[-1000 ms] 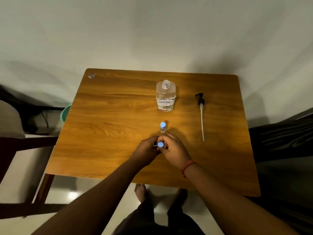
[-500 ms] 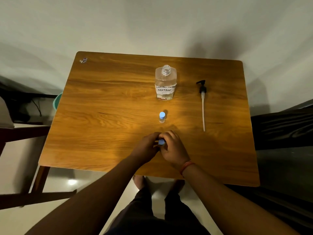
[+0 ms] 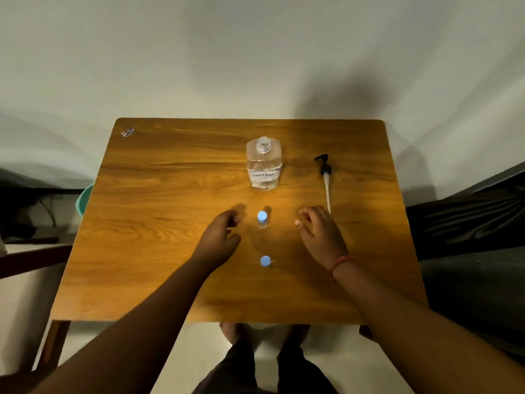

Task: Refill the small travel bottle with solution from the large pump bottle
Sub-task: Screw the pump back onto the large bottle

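The large clear bottle (image 3: 264, 165) stands open-necked at the table's far middle, with a white handwritten label. Its black pump head with a long white tube (image 3: 325, 179) lies flat to the right of it. Two small travel bottles with blue caps stand on the table: one (image 3: 262, 219) between my hands, the other (image 3: 265, 261) nearer to me. My left hand (image 3: 220, 240) hovers left of the farther small bottle, fingers loosely curled and empty. On the other side my right hand (image 3: 319, 233) is spread and empty, close to the tip of the pump tube.
The wooden table (image 3: 159, 223) stands against a pale wall. A small sticker (image 3: 127, 132) sits at its far left corner. A teal bowl edge (image 3: 85, 198) shows past the left side. Dark furniture stands to the right, and my feet show below the near edge.
Both hands let go of the nearer small bottle, which now stands capped on the table. They moved forward and apart to either side of the farther small bottle.
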